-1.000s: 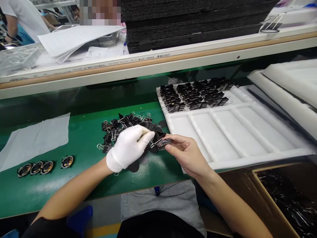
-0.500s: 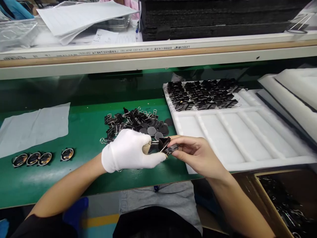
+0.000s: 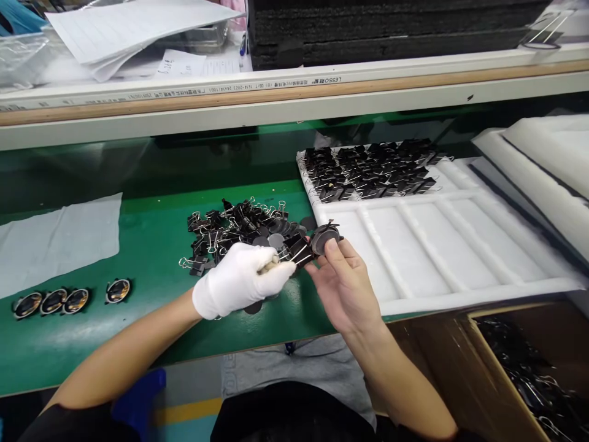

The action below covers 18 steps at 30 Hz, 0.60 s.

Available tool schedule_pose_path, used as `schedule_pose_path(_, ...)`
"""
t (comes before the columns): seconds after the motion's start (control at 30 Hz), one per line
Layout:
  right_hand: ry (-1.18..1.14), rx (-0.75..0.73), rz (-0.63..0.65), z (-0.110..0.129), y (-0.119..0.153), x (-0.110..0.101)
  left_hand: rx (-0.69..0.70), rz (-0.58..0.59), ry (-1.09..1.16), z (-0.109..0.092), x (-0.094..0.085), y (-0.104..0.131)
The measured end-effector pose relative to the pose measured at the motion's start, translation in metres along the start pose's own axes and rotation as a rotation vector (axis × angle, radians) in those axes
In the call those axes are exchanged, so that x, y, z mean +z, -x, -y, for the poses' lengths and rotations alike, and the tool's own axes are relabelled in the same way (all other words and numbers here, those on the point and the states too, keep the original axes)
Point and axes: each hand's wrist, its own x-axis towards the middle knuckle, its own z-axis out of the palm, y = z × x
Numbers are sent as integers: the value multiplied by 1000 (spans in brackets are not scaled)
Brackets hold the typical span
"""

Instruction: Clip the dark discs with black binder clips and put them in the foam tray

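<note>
My left hand, in a white glove, pinches the wire handles of a black binder clip between thumb and fingers. My bare right hand, palm turned up, grips a round dark watch case with its thumb on the near rim. A flat grey face shows on the case. The case sits right beside the clip's jaw end; whether the jaws touch it I cannot tell. Behind my left hand lies a heap of binder clips, with loose grey discs at its right side.
Several round watch heads lie on the green table at left, near a white sheet. A white foam tray holds rows of black clips at its back. At lower right, an open box contains more clips.
My right hand has rolled palm-up, bringing the watch case's flat grey face into view. My left hand still pinches the binder clip, now at a slightly different angle. The view has shifted slightly.
</note>
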Motion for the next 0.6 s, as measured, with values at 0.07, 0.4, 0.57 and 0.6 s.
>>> schedule_pose_path(0.07, -14, 0, -25, -3, -1, -1, -18, 40, 11, 2, 2, 1)
schedule_pose_path(0.4, -15, 30, -60, -7, 0, -3, -9, 76, 60, 0, 10, 2)
schedule_pose_path(0.57, -45, 28, -61, -14, 6, -1, -36, 102, 71, -3, 13, 6)
schedule_pose_path(0.6, -53, 28, -64, -13, 6, -1, -36, 140, 59, -3, 10, 5)
